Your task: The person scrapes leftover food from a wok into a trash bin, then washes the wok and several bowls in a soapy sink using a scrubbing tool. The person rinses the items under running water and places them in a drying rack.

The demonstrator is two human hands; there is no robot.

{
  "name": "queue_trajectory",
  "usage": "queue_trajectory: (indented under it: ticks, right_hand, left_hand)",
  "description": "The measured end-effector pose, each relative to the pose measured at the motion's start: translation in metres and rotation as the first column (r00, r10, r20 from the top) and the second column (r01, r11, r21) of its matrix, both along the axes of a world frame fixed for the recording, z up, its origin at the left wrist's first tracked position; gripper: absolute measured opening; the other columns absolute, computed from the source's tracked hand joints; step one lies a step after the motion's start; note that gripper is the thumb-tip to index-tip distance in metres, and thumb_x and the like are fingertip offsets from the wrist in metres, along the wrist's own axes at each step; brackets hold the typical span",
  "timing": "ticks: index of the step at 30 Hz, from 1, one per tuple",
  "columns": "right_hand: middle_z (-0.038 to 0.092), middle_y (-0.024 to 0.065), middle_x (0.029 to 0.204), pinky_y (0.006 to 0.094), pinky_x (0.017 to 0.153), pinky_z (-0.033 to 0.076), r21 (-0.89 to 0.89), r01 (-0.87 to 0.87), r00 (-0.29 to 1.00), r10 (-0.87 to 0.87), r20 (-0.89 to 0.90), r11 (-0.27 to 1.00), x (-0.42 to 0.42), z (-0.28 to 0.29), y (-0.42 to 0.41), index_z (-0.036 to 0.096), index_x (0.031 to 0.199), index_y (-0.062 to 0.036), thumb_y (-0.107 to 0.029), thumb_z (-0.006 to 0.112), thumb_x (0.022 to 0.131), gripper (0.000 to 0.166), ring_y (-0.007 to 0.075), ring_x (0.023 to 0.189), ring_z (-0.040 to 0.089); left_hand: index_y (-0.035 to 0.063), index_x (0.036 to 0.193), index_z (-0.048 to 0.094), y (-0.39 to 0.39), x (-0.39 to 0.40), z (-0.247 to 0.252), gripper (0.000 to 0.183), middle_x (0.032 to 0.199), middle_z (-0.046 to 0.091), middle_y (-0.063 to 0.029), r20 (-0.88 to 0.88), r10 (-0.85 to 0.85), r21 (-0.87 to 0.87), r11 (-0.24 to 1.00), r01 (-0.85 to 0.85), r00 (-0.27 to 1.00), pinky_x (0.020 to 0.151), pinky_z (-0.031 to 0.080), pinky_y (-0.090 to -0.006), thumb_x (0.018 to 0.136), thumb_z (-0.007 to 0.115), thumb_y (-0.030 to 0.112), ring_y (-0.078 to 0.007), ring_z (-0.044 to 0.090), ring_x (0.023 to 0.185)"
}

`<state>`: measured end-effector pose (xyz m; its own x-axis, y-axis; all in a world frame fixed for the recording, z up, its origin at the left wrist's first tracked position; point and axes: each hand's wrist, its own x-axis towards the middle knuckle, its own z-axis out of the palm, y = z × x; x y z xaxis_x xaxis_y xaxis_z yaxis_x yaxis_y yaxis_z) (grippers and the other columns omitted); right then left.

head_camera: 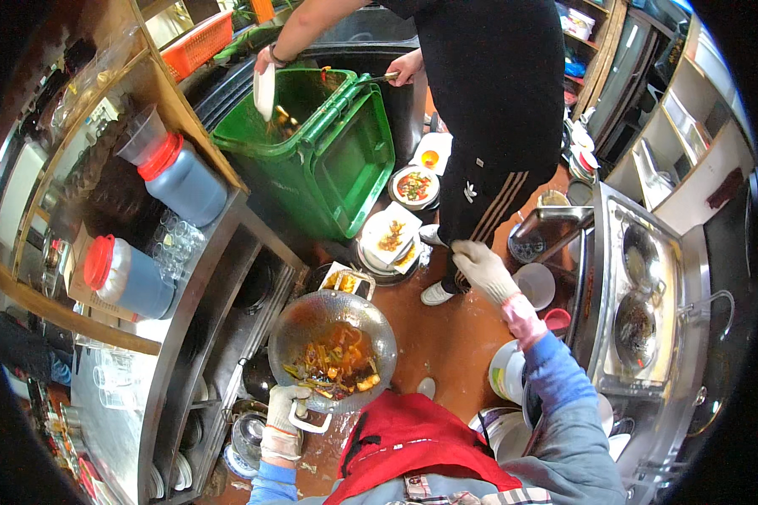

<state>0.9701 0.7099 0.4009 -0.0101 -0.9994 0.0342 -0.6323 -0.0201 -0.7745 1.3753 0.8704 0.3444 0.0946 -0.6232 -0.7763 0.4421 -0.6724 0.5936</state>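
Note:
My left hand [285, 410], in a white knit glove, grips the near handle of a hammered metal wok [284, 322]. Saucy food scraps [338, 360] lie in the wok's lower part. My right hand [483, 268], also gloved, reaches out over the floor beside a person's dark trouser leg; whether it touches the leg cannot be told. Its fingers look loosely bent, with nothing visible in them. Just beyond the wok are stacked plates with food remains [379, 237] and a bowl of red and green food [414, 187]. A green wheeled bin [278, 151] stands with its lid hanging back.
Another person [486, 95] in black stands ahead, tipping a white dish [264, 91] over the bin. On the left, a metal counter [218, 211] bears red-lidded jars [186, 186]. A sink unit [663, 372] stands at the right, with buckets [506, 372] below.

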Motion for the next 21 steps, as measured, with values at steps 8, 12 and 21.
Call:
queue_trajectory:
  ticks: [8,12,21]
  right_hand:
    - [0.057,0.0177,0.105,0.0442,0.080,0.046,-0.451,0.018,0.866,-0.239,-0.438,0.892,0.044,0.034,-0.208,0.051,0.115,-0.0069,-0.024,0.049,0.085,0.035,0.0350,0.095,0.055]
    - [0.060,0.0209,0.098,0.0433,0.081,0.046,-0.154,-0.080,0.905,0.007,-0.425,0.985,0.066,0.031,-0.205,0.059,0.102,-0.0049,-0.026,0.046,0.086,0.029,0.0356,0.092,0.057]
    - [0.060,0.0118,0.096,0.0402,0.071,0.047,0.013,-0.343,0.922,0.339,-0.189,0.939,0.037,-0.027,-0.125,0.059,0.091,-0.0041,-0.017,0.048,0.085,0.018,0.0330,0.082,0.058]
  left_hand:
    - [0.0005,0.064,0.061,-0.049,0.020,-0.052,0.013,0.051,0.054,-0.0058,0.333,-0.249,-0.100,0.950,0.296,0.910,0.043,0.038,-0.0255,0.061,0.066,0.012,-0.0139,0.052,0.045]
    - [-0.0034,0.063,0.059,-0.068,0.005,-0.029,0.010,0.048,0.051,-0.0066,0.346,-0.174,-0.172,0.954,0.245,0.922,0.035,0.032,-0.0255,0.066,0.058,0.006,-0.0141,0.045,0.036]
    - [0.0067,0.050,0.051,-0.138,-0.025,0.016,0.018,0.042,0.044,-0.0023,0.146,-0.235,0.015,0.972,0.236,0.961,0.034,0.025,-0.0266,0.067,0.054,0.013,-0.0117,0.039,0.034]
